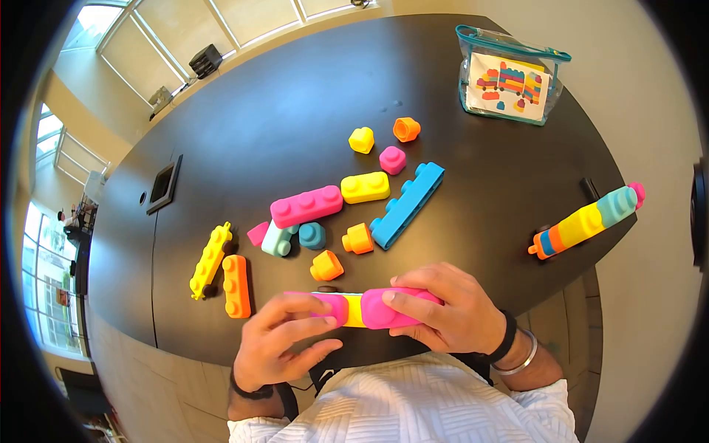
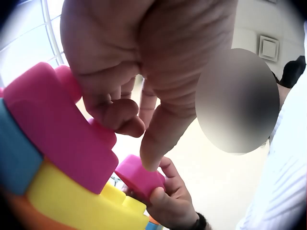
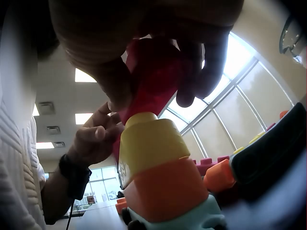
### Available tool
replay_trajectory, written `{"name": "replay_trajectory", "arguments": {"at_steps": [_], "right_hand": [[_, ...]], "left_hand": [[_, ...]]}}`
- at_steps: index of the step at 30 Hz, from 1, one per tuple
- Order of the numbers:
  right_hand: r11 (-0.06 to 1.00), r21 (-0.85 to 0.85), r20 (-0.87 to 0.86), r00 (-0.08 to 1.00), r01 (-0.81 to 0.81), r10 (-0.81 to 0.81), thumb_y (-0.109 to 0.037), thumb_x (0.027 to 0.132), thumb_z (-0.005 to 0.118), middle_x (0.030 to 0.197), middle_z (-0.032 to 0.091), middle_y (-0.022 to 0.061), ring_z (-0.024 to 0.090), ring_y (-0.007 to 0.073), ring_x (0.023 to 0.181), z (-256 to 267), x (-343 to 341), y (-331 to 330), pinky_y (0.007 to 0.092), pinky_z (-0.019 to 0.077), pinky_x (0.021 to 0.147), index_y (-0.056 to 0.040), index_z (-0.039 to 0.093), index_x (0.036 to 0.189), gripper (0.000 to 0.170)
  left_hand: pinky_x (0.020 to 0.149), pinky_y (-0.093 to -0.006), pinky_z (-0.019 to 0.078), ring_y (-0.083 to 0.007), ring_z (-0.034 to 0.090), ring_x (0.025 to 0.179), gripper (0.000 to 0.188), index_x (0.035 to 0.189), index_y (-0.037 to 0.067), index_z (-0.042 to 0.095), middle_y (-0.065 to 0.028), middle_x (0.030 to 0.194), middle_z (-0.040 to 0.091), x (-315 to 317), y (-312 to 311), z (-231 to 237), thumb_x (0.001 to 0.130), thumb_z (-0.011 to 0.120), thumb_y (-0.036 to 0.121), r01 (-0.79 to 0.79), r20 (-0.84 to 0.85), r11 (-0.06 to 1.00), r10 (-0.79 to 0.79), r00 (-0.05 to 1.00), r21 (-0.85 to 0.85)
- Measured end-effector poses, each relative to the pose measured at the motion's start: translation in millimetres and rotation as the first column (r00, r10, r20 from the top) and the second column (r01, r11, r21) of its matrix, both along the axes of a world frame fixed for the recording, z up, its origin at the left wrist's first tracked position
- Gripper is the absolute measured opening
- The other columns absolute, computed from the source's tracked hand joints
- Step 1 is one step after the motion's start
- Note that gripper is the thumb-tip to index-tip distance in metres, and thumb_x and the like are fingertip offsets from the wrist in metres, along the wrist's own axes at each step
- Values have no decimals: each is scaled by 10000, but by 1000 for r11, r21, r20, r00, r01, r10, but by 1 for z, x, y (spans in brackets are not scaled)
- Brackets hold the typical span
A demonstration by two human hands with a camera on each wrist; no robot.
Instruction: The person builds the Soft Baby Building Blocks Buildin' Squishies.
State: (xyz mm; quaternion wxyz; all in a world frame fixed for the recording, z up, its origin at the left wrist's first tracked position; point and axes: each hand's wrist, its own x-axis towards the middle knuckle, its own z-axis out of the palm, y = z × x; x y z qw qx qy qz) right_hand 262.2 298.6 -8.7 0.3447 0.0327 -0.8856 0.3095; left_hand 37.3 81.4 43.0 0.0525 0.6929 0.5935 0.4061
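Note:
A stack of bricks stands at the table's near edge, with a pink brick (image 2: pixel 62 124) over blue and yellow bricks (image 2: pixel 86 201). My left hand (image 1: pixel 284 340) rests its fingers on that pink brick, its thumb apart from it. With thumb and fingers, my right hand (image 1: pixel 454 310) pinches a second pink brick (image 1: pixel 388 308) at the right end of the stack. The left wrist view shows this brick (image 2: pixel 139 176) tilted beside the yellow studs. Under it, the right wrist view shows a yellow block (image 3: pixel 153 146), an orange block (image 3: pixel 165 189) and a light blue wheeled base (image 3: pixel 187 220).
Beyond the hands lie a long pink brick (image 1: pixel 306 206), a yellow brick (image 1: pixel 365 188), a blue brick (image 1: pixel 410 203) and several small blocks. Yellow (image 1: pixel 211 262) and orange (image 1: pixel 236 286) pieces lie left. A built row (image 1: pixel 583 224) stands right; a clear bag (image 1: pixel 509 85) is far right.

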Motion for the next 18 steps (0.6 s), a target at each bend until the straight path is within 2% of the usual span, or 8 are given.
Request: {"name": "replay_trajectory", "arguments": {"at_steps": [2, 4, 5, 6, 8, 9, 15, 18], "right_hand": [[998, -68, -22, 1000, 15, -17, -267, 899, 942, 1258, 744, 96, 747, 309, 993, 3, -1, -4, 445, 600, 839, -199, 745, 1455, 594], [999, -43, -9, 1000, 15, -15, -268, 892, 943, 1262, 740, 94, 748, 305, 993, 3, -3, -7, 442, 603, 842, -207, 735, 1484, 631], [999, -24, -3, 1000, 23, -23, -269, 885, 944, 1266, 736, 92, 749, 300, 993, 2, -4, -9, 439, 607, 846, -215, 725, 1513, 667], [1000, -19, 2, 1000, 14, -14, -269, 885, 944, 1266, 736, 92, 749, 300, 993, 2, -6, -13, 439, 607, 846, -215, 725, 1513, 667], [999, 47, 118, 993, 20, -26, -266, 876, 936, 1243, 726, 84, 747, 293, 993, 0, -9, -21, 436, 612, 844, -226, 705, 1557, 720], [999, 47, 124, 992, 16, -22, -266, 876, 936, 1243, 726, 84, 747, 293, 993, 1, -9, -22, 436, 612, 844, -226, 705, 1557, 720], [975, 221, 209, 976, 13, -60, -274, 883, 909, 1284, 691, 90, 742, 296, 1012, 3, -6, -22, 442, 616, 853, -247, 658, 1612, 771], [975, 216, 283, 959, -55, -9, -390, 936, 870, 1351, 671, 126, 730, 335, 1079, 3, -7, -16, 476, 616, 897, -252, 621, 1646, 765]], "left_hand": [[824, -374, 627, -295, 762, 1043, 633, 1346, 63, 773, -136, 1263, 760, -3, -10, 3, 788, 1056, 159, -88, -22, 996, 87, 996, -27], [945, -447, 629, -346, 757, 1145, 690, 1274, 46, 768, -162, 1289, 751, -7, -7, 6, 717, 1093, 292, -237, -50, 970, 235, 971, -48], [987, -444, 619, -360, 743, 1181, 703, 1318, 44, 761, -161, 1313, 756, -8, -4, 3, 744, 1070, 305, -220, -72, 972, 215, 974, -84], [987, -444, 619, -360, 743, 1181, 703, 1318, 44, 761, -161, 1313, 756, -8, -4, -4, 744, 1070, 305, -228, -67, 970, 223, 972, -80], [975, -423, 619, -353, 748, 1149, 691, 1346, 40, 758, -155, 1307, 755, -8, -5, -18, 767, 1050, 278, -196, -144, 957, 168, 975, -214], [953, -423, 619, -352, 747, 1129, 671, 1357, 40, 761, -147, 1281, 759, -7, -7, -22, 778, 1034, 243, -250, -140, 941, 222, 965, -227], [891, -449, 600, -348, 732, 1064, 579, 1324, 71, 777, -111, 1237, 762, -7, -10, -27, 804, 994, 205, -273, -56, 941, 268, 962, -199], [883, -451, 593, -349, 720, 1054, 578, 1329, 72, 779, -103, 1213, 759, -8, -13, -27, 810, 995, 207, -272, -31, 945, 271, 962, -184]]}}
